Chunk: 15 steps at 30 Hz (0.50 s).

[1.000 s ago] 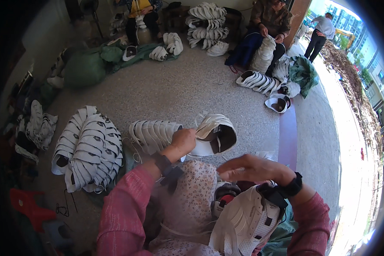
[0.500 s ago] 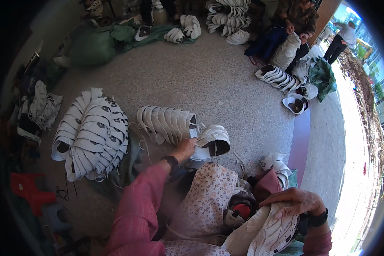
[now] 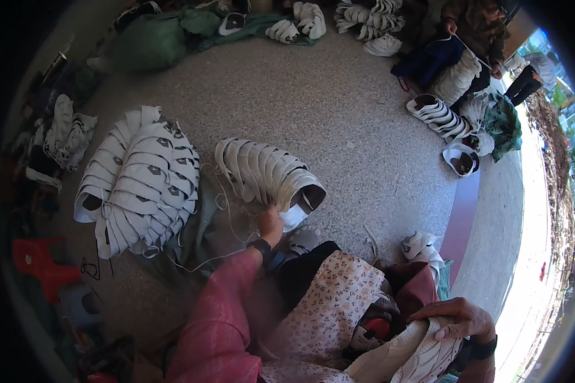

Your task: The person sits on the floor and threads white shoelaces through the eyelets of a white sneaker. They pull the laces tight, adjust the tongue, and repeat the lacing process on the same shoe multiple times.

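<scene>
Largest lot: a double stack of white shoe uppers point(image 3: 150, 185) on the floor at left, its pieces nested like overlapping scales. Next in size, just ahead of the person, a slanting row of nested uppers point(image 3: 252, 167), off-white, its rims curved and closely overlapped. On the lap at lower right lies a layered upper point(image 3: 421, 354), off-white, partly cut off by the view's border. At the row's near right end sits the end upper point(image 3: 294, 217), with a dark lined opening and a bright white inner panel.

Hands are well apart. The left hand point(image 3: 271, 226) is pinched on the near edge of the end upper; the right hand point(image 3: 466, 316) lies over the layered upper with fingers bent, and whether it grips cannot be told.

Markings: small dark patches point(image 3: 153, 170) repeat along the double stack; any lettering is too small to read.

Edges and room: speckled floor point(image 3: 364, 108) spreads from the row to the far uppers point(image 3: 437, 118) at upper right. Pale paving point(image 3: 492, 230) borders it at right, beyond a purple strip point(image 3: 464, 210). A red stool point(image 3: 41, 262) stands at far left. A thin white cord point(image 3: 214, 258) trails near the left wrist.
</scene>
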Motion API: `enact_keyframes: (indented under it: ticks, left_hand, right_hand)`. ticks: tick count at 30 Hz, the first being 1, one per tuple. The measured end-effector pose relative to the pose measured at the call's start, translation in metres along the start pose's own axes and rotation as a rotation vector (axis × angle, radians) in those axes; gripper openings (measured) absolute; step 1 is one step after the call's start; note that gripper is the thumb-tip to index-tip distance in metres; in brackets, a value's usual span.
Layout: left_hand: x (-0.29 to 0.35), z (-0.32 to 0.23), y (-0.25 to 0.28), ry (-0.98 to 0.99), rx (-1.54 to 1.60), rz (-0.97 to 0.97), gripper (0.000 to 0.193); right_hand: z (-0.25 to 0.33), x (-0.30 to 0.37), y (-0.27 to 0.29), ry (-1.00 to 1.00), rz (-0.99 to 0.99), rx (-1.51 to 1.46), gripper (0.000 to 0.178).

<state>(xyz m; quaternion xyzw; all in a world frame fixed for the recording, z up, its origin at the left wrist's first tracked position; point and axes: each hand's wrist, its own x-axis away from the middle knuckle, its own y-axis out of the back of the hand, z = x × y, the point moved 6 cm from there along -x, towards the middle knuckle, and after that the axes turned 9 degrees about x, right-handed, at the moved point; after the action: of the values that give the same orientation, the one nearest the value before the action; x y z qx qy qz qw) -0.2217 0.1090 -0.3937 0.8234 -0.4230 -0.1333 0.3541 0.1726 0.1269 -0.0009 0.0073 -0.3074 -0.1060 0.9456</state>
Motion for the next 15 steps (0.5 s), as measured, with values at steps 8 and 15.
enact_keyframes:
  ticks: [8, 15]
  left_hand:
    - [0.022, 0.077, -0.004, 0.212, 0.058, 0.016, 0.034]
    - [0.045, 0.078, -0.043, 0.716, 0.412, 0.591, 0.058]
  right_hand:
    - [0.006, 0.001, -0.004, -0.051, -0.023, -0.008, 0.057]
    - [0.005, 0.002, -0.003, -0.046, -0.035, 0.017, 0.058]
